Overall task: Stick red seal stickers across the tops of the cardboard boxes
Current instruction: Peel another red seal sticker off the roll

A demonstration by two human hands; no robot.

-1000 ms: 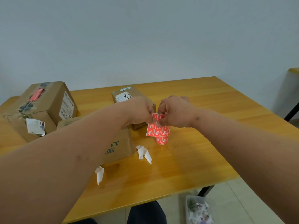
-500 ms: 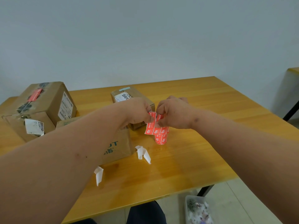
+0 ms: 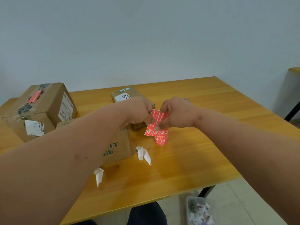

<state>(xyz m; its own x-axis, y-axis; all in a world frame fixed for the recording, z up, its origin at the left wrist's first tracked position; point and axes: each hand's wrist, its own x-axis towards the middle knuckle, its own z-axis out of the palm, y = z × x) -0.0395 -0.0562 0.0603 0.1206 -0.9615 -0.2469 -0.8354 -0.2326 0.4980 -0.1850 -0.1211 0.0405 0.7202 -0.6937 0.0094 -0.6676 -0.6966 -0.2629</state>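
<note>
Above the middle of the wooden table (image 3: 203, 111), both my hands pinch a strip of red seal stickers (image 3: 155, 125). My left hand (image 3: 138, 111) grips its left edge and my right hand (image 3: 177, 112) grips its right edge. The strip's curled lower end (image 3: 161, 140) hangs down to the tabletop. Three cardboard boxes stand on the left half: a large one (image 3: 43, 109) at far left with a red sticker (image 3: 34, 96) on top, a small one (image 3: 128, 96) behind my left hand, and one with green print (image 3: 116, 148) largely hidden under my left forearm.
Folded white backing scraps lie in front of the boxes, one pair (image 3: 143, 155) near the sticker strip and one (image 3: 98, 175) closer to the table's front edge. A clear bin (image 3: 199, 211) of small items sits on the floor at lower right. Another table's corner (image 3: 294, 69) shows far right.
Both hands have stayed together on the red strip; the strip's top has spread slightly wider between my fingers.
</note>
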